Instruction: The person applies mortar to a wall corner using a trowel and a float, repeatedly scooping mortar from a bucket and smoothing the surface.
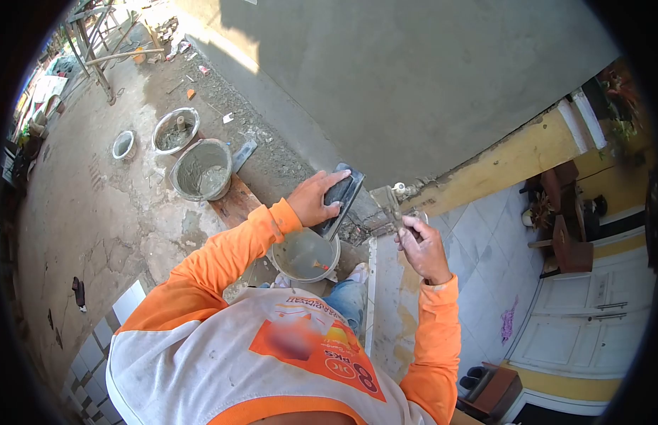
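My left hand point(318, 200) grips a dark rectangular float point(345, 198), held tilted above a bucket of cloudy water point(304, 253). Inside that bucket a small red-handled item point(319, 265) shows. On the right, my right hand point(422, 248) is closed on the handle of a mortar-smeared trowel point(387, 205), whose blade is beside the lower corner of the grey plastered wall point(428, 78). A white pipe fitting point(400, 189) sticks out just past the blade. Whether the blade touches the wall I cannot tell.
Left of the wall are a bucket with grey mortar point(202, 170), another mortar bucket point(176, 132), a small pail point(123, 145) and a wooden plank point(235, 202). A low yellow wall point(491, 163), tiled floor point(477, 230) and chairs point(573, 237) lie to the right.
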`<state>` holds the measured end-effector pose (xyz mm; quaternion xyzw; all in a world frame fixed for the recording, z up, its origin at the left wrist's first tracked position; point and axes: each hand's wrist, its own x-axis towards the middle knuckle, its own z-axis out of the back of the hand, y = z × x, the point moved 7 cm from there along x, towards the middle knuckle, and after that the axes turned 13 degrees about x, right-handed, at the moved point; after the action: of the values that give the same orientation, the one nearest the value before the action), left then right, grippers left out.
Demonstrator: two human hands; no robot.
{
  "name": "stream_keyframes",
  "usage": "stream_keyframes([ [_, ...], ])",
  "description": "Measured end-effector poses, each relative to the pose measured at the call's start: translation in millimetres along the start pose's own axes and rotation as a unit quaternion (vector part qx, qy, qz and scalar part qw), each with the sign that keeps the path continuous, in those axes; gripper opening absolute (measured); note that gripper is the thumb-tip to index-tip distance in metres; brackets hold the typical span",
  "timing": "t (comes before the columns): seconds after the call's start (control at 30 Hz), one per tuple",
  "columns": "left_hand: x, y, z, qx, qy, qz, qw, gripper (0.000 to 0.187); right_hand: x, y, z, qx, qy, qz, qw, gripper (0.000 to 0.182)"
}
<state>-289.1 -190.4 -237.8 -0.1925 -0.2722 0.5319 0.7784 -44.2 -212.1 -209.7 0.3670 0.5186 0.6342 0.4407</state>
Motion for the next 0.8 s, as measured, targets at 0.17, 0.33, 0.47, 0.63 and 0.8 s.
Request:
stream_keyframes([
  [0.17, -4.6, -18.8, 5.1, 0.062, -0.02, -0.013, 0.998, 0.07, 31.2, 3.3, -0.8, 0.004, 0.001, -0.002, 1.0, 0.024],
  [0.33, -9.1, -22.8, 13.0, 0.109, -0.054, -0.015, 0.992, 0.072, 35.9, -3.9, -9.7, 0.001, 0.038, -0.025, 0.999, 0.024],
  [0.47, -6.8, -20.9, 20.5, 0.102, -0.082, -0.018, 0.991, 0.072, 27.8, -22.5, -21.8, -0.02, 0.071, 0.0, 0.997, 0.023],
  [0.63, -0.4, -21.3, 20.9, 0.076, -0.097, -0.04, 0.992, 0.073, 9.5, -35.1, -37.0, -0.085, 0.07, 0.038, 0.993, 0.022],
  [0.8, 4.4, -23.7, 28.4, 0.035, -0.155, -0.025, 0.987, 0.071, -15.1, -36.3, -49.9, -0.136, 0.087, 0.04, 0.986, 0.025],
])
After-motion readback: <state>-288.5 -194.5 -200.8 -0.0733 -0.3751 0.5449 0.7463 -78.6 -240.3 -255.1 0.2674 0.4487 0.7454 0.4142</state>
